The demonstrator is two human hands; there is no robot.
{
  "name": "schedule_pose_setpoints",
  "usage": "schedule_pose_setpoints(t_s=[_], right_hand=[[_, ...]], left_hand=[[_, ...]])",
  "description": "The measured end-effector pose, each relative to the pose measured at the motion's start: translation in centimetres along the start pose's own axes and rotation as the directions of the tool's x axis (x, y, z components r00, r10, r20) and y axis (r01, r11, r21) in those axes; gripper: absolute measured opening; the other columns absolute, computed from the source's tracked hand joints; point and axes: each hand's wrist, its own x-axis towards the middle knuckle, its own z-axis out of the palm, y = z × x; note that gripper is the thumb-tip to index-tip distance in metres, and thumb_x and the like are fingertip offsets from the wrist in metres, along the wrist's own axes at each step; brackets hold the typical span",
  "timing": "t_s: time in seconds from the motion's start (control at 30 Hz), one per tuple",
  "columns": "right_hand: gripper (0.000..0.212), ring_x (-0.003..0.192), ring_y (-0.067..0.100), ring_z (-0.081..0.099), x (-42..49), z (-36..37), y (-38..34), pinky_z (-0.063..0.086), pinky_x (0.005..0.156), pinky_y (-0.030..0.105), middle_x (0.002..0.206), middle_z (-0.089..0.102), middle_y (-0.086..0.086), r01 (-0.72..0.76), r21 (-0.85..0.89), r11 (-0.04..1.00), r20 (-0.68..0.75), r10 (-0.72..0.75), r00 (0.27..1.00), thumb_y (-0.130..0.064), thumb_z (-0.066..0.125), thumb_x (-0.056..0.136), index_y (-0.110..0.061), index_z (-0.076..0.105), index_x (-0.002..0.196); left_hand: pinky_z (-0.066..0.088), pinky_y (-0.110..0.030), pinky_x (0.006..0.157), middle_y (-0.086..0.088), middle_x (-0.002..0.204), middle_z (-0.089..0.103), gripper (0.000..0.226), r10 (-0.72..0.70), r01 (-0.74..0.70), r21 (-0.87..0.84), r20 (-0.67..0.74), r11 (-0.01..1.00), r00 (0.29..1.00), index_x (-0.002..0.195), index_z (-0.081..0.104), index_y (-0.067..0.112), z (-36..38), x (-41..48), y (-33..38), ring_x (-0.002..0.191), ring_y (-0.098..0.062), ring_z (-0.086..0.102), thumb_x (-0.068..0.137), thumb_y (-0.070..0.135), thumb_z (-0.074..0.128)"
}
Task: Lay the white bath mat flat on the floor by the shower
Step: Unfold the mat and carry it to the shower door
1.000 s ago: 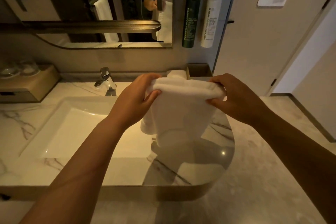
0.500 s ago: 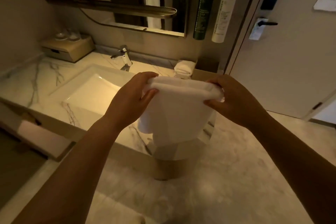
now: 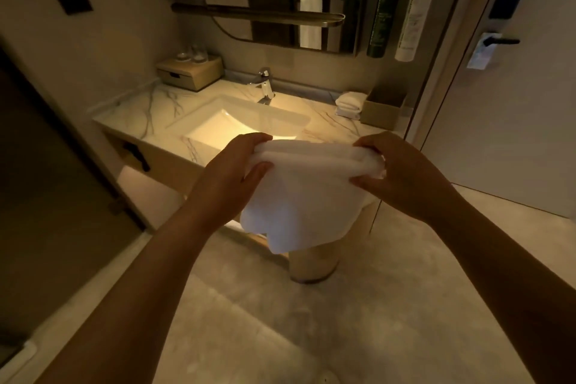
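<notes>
The white bath mat (image 3: 307,196) hangs folded in the air in front of me, at about counter height, its lower part drooping toward the floor. My left hand (image 3: 230,178) pinches the mat's upper left corner. My right hand (image 3: 402,174) grips the upper right corner. Both hands hold the top edge level, clear of the vanity counter (image 3: 131,115). The stone floor (image 3: 358,321) lies below the mat.
A sink (image 3: 240,121) with a tap (image 3: 265,84) sits in the counter. A rolled towel (image 3: 349,103) and a box (image 3: 385,109) stand at the counter's right end. A door (image 3: 514,134) is at the right, a dark glass panel (image 3: 46,196) at the left.
I have backed away from the counter and the view has swung left and down, so more floor shows. Both hands still hold the folded mat the same way.
</notes>
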Motion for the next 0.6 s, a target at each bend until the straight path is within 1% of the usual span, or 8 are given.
schedule_pose_setpoints(t_s=[0.1, 0.17, 0.23, 0.3, 0.37, 0.43, 0.5, 0.6], right_hand=[[0.045, 0.091, 0.011, 0.049, -4.3, 2.2, -2.8, 0.038, 0.073, 0.019, 0.102, 0.051, -0.008, 0.006, 0.017, 1.000, 0.028, -0.007, 1.000, -0.032, 0.076, 0.073, -0.023, 0.055, 0.112], [0.047, 0.092, 0.010, 0.049, -7.4, 3.9, -4.6, 0.037, 0.071, 0.017, 0.104, 0.051, -0.008, 0.021, -0.001, 1.000, 0.044, -0.021, 0.999, -0.036, 0.074, 0.074, -0.024, 0.054, 0.114], [0.049, 0.092, 0.009, 0.047, -10.3, 5.3, -6.5, 0.035, 0.071, 0.015, 0.105, 0.049, -0.008, 0.055, -0.018, 0.998, 0.044, -0.054, 0.998, -0.039, 0.072, 0.075, -0.022, 0.053, 0.117], [0.050, 0.092, 0.008, 0.045, -12.8, 6.3, -8.4, 0.034, 0.072, 0.016, 0.106, 0.050, -0.007, 0.084, -0.004, 0.996, 0.056, -0.083, 0.995, -0.039, 0.070, 0.075, -0.021, 0.052, 0.118], [0.052, 0.092, 0.007, 0.045, -14.9, 6.7, -10.1, 0.034, 0.072, 0.017, 0.105, 0.050, -0.008, 0.098, 0.009, 0.995, 0.065, -0.098, 0.993, -0.039, 0.070, 0.073, -0.021, 0.051, 0.118], [0.053, 0.092, 0.003, 0.043, -16.6, 6.8, -11.5, 0.032, 0.072, 0.013, 0.104, 0.047, -0.012, 0.121, 0.012, 0.993, 0.068, -0.121, 0.990, -0.041, 0.070, 0.072, -0.024, 0.050, 0.118], [0.055, 0.093, 0.000, 0.043, -18.0, 6.6, -12.6, 0.034, 0.074, 0.011, 0.106, 0.047, -0.014, 0.139, 0.055, 0.989, 0.068, -0.143, 0.987, -0.041, 0.071, 0.071, -0.028, 0.048, 0.119], [0.055, 0.089, -0.007, 0.044, -19.8, 6.2, -14.1, 0.036, 0.073, 0.009, 0.106, 0.050, -0.014, 0.187, 0.120, 0.975, 0.075, -0.197, 0.978, -0.039, 0.073, 0.070, -0.030, 0.047, 0.118]], left_hand=[[0.033, -0.003, 0.080, 0.014, 0.120, 0.047, 0.037, -0.011, 0.010, -0.021, -0.026, 1.000, 1.000, 0.129, 0.045, 0.024, -1.9, -6.1, -0.1, 0.101, 0.008, 0.040, 0.093, 0.029, 0.050], [0.036, -0.010, 0.082, 0.013, 0.121, 0.050, 0.034, -0.037, 0.036, -0.045, -0.036, 0.998, 0.999, 0.127, 0.046, 0.026, -3.1, -10.5, -0.1, 0.103, 0.002, 0.045, 0.093, 0.031, 0.049], [0.040, -0.019, 0.080, 0.010, 0.119, 0.053, 0.030, -0.064, 0.061, -0.059, -0.048, 0.996, 0.997, 0.123, 0.047, 0.028, -4.3, -14.5, 0.2, 0.104, -0.004, 0.049, 0.093, 0.031, 0.050], [0.038, -0.020, 0.078, 0.010, 0.117, 0.052, 0.030, -0.106, 0.103, -0.046, -0.072, 0.994, 0.992, 0.123, 0.047, 0.027, -5.5, -18.0, 0.8, 0.102, -0.005, 0.048, 0.093, 0.028, 0.052], [0.036, -0.016, 0.078, 0.009, 0.118, 0.052, 0.032, -0.148, 0.146, -0.032, -0.092, 0.989, 0.985, 0.125, 0.048, 0.024, -6.8, -20.6, 1.5, 0.101, -0.002, 0.046, 0.093, 0.027, 0.052], [0.034, -0.011, 0.079, 0.011, 0.119, 0.050, 0.033, -0.168, 0.165, -0.039, -0.105, 0.986, 0.980, 0.126, 0.047, 0.025, -7.9, -22.6, 2.2, 0.101, 0.002, 0.043, 0.093, 0.028, 0.052], [0.035, -0.015, 0.082, 0.008, 0.122, 0.052, 0.033, -0.187, 0.181, -0.062, -0.117, 0.982, 0.975, 0.126, 0.047, 0.025, -8.8, -24.3, 3.1, 0.102, 0.003, 0.042, 0.093, 0.027, 0.052], [0.033, -0.011, 0.081, 0.002, 0.126, 0.052, 0.035, -0.222, 0.213, -0.073, -0.151, 0.974, 0.963, 0.128, 0.047, 0.023, -9.4, -27.0, 4.4, 0.102, 0.005, 0.040, 0.093, 0.024, 0.053]])
